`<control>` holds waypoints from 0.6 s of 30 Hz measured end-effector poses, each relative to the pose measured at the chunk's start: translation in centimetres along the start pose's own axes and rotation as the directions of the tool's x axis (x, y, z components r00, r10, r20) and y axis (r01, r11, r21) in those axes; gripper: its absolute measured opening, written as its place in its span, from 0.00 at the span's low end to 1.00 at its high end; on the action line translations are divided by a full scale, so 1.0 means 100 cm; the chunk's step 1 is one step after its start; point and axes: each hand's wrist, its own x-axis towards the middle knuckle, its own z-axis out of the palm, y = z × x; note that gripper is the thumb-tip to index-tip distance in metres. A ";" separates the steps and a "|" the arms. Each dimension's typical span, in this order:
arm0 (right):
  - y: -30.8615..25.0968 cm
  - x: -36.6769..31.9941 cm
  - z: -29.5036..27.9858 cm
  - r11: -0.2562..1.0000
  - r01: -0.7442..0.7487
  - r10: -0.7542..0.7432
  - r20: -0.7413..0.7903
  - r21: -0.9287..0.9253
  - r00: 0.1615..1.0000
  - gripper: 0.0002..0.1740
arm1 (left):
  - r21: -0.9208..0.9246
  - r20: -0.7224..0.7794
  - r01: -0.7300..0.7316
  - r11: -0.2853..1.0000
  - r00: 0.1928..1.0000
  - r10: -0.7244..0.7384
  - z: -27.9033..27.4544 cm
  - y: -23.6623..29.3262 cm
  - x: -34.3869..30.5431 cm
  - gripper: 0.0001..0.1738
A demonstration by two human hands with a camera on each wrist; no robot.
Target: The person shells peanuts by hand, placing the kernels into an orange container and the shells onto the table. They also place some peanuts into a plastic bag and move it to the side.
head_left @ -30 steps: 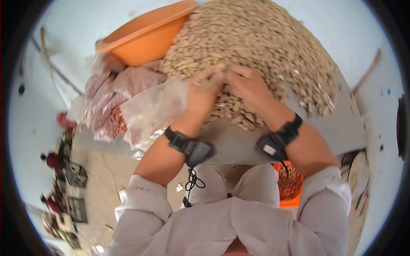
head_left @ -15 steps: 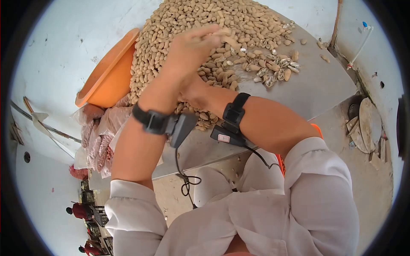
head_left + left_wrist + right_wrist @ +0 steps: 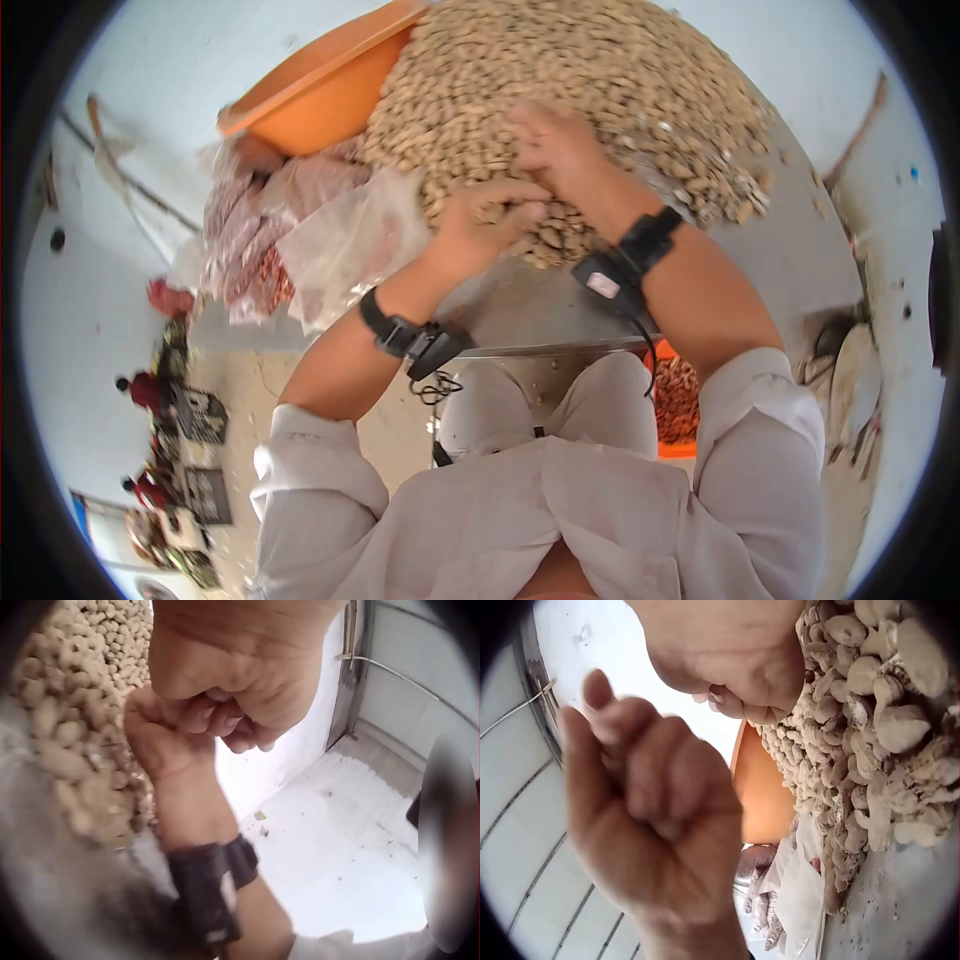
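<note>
Over the front of a heap of unshelled peanuts (image 3: 600, 70), my left hand (image 3: 485, 225) has several fingers curled toward the palm. The right wrist view shows this hand (image 3: 660, 787) with thumb and index fingertip apart and no peanut between them. Slightly farther out and to the right, my right hand (image 3: 560, 145) is low over the heap, blurred, its fingers bent. In the left wrist view, the right hand (image 3: 172, 742) is partly covered by my left hand (image 3: 240, 667); I cannot tell whether its fingers hold a peanut.
An orange basin (image 3: 330, 85) leans beside the heap at the back left. Plastic bags of reddish kernels (image 3: 250, 230) lie in front of it on the metal table (image 3: 520, 310). Beneath the table's edge stands an orange container of reddish bits (image 3: 675, 400). People (image 3: 150, 393) are far left.
My left hand reached forward across the heap half a second ago and is now drawn back. The right hand has moved forward over the peanuts. The head view has swung back.
</note>
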 end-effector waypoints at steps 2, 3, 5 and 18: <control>-0.005 0.000 0.007 0.997 -0.017 0.014 -0.039 -0.074 0.999 0.08 | -0.015 -0.005 -0.004 1.000 1.000 0.004 -0.005 -0.019 -0.007 0.08; -0.011 -0.007 0.016 0.988 -0.055 0.047 -0.055 -0.142 0.997 0.09 | -0.018 -0.022 -0.033 0.999 0.999 0.032 -0.007 -0.026 -0.006 0.08; -0.007 -0.010 0.021 0.947 -0.074 0.060 -0.054 -0.311 0.997 0.09 | -0.081 -0.030 -0.022 0.996 0.999 0.020 -0.011 -0.035 -0.010 0.08; 0.019 0.063 0.104 -0.163 0.284 0.679 0.102 -0.945 0.727 0.10 | 0.219 -0.002 -0.418 0.882 0.903 0.429 -0.020 -0.038 -0.013 0.07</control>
